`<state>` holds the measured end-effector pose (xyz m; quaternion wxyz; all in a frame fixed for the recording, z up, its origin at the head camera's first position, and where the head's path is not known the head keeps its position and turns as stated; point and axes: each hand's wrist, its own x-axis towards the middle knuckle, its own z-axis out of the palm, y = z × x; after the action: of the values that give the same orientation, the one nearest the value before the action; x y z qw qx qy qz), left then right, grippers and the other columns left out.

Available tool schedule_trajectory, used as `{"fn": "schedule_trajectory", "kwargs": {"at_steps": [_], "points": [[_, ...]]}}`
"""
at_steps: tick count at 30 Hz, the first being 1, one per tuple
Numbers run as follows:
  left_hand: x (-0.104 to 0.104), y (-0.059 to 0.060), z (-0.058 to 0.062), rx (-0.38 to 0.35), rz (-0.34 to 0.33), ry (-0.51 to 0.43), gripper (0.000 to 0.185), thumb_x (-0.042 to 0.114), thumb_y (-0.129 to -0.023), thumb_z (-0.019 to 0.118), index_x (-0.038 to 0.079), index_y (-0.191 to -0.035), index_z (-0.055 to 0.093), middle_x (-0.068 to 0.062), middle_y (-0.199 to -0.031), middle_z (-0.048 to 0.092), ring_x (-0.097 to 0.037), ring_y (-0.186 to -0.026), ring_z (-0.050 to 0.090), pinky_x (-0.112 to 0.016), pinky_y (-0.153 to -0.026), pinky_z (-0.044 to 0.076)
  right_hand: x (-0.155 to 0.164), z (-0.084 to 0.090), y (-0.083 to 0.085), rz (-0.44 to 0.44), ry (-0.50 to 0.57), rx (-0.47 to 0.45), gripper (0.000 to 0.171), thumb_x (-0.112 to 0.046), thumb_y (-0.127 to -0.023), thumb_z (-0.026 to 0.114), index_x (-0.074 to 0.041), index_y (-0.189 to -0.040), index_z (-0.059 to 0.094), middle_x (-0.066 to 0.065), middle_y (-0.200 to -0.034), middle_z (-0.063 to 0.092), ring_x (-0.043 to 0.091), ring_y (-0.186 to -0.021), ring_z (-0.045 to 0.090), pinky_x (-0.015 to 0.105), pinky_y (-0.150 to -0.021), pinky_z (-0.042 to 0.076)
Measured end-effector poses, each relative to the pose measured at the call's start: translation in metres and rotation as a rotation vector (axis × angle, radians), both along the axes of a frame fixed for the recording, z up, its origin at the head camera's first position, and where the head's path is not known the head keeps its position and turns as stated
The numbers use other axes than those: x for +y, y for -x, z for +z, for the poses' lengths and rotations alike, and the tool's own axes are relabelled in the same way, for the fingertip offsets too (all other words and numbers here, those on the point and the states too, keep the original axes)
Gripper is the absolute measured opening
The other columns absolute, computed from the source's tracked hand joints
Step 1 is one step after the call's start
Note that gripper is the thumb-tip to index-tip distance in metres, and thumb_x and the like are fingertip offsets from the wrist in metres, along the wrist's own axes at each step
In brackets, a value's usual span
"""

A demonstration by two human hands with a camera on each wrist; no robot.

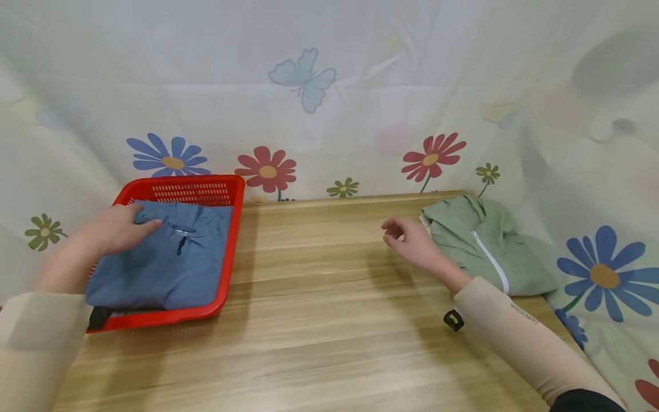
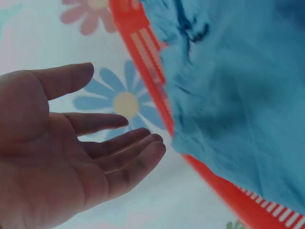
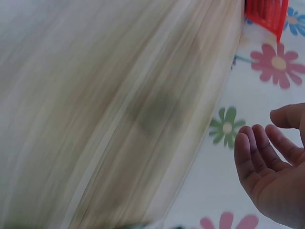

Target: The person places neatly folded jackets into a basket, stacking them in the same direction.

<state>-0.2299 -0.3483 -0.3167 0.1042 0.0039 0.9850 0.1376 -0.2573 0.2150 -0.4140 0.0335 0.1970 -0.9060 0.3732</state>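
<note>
A folded blue garment (image 1: 154,269) with a black zipper pull lies in a red plastic basket (image 1: 235,240) at the left of the table. Over its upper left part hovers my left hand (image 1: 115,229), fingers extended and holding nothing. In the left wrist view a gap shows between the left fingertips (image 2: 155,150) and the blue cloth (image 2: 248,95). My right hand (image 1: 414,246) is raised above the table at right, its fingers loosely bent around nothing. Just right of it lies a folded green garment (image 1: 525,266) with a white zipper.
The wooden table (image 1: 309,297) runs between basket and green garment. A white flower-printed cloth (image 1: 360,114) hangs along the back and sides. A small black object (image 1: 454,320) shows beside the right sleeve (image 1: 494,309).
</note>
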Motion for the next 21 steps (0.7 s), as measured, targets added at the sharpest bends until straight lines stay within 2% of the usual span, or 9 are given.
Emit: {"fn": "schedule_trajectory", "kwargs": {"at_steps": [4, 11, 15, 17, 21], "points": [[0.016, -0.008, 0.002, 0.037, -0.031, -0.033, 0.089, 0.038, -0.100, 0.063, -0.022, -0.149, 0.019, -0.047, -0.144, 0.029, -0.065, -0.126, 0.031, -0.079, -0.091, 0.039, 0.023, 0.001, 0.003, -0.087, 0.000, 0.094, 0.021, -0.005, -0.100, 0.061, 0.004, -0.119, 0.065, 0.015, -0.101, 0.069, 0.030, -0.092, 0.065, 0.044, -0.078, 0.052], [0.045, -0.018, 0.007, 0.081, -0.095, -0.055, 0.084, 0.033, -0.101, 0.064, -0.018, -0.152, 0.021, -0.044, -0.149, 0.030, -0.063, -0.132, 0.028, -0.078, -0.095, 0.037, 0.062, 0.015, 0.011, -0.214, 0.015, 0.050, 0.028, -0.009, -0.105, 0.054, 0.008, -0.127, 0.059, 0.023, -0.110, 0.064, 0.036, -0.100, 0.061, 0.044, -0.081, 0.048], [0.062, -0.024, 0.009, 0.079, -0.111, -0.059, 0.082, 0.034, -0.101, 0.063, -0.018, -0.152, 0.024, -0.044, -0.149, 0.030, -0.062, -0.135, 0.026, -0.077, -0.097, 0.036, 0.084, 0.019, 0.014, -0.305, 0.001, 0.146, 0.028, -0.006, -0.102, 0.054, 0.011, -0.124, 0.060, 0.028, -0.110, 0.063, 0.041, -0.100, 0.059, 0.050, -0.082, 0.046], [0.070, -0.027, 0.009, 0.075, -0.116, -0.063, 0.082, 0.035, -0.102, 0.062, -0.016, -0.153, 0.024, -0.044, -0.149, 0.030, -0.061, -0.136, 0.026, -0.078, -0.097, 0.035, 0.096, 0.018, 0.015, -0.346, 0.000, 0.175, 0.031, -0.004, -0.100, 0.055, 0.014, -0.125, 0.057, 0.032, -0.114, 0.060, 0.045, -0.105, 0.056, 0.054, -0.087, 0.044], [0.085, -0.034, 0.009, 0.082, -0.143, -0.088, 0.080, 0.037, -0.103, 0.060, -0.013, -0.155, 0.026, -0.042, -0.151, 0.031, -0.060, -0.138, 0.027, -0.077, -0.101, 0.032, 0.121, 0.016, 0.015, -0.419, -0.055, 0.098, 0.047, -0.009, -0.101, 0.055, 0.018, -0.137, 0.044, 0.040, -0.129, 0.048, 0.054, -0.118, 0.047, 0.063, -0.097, 0.039]]}}
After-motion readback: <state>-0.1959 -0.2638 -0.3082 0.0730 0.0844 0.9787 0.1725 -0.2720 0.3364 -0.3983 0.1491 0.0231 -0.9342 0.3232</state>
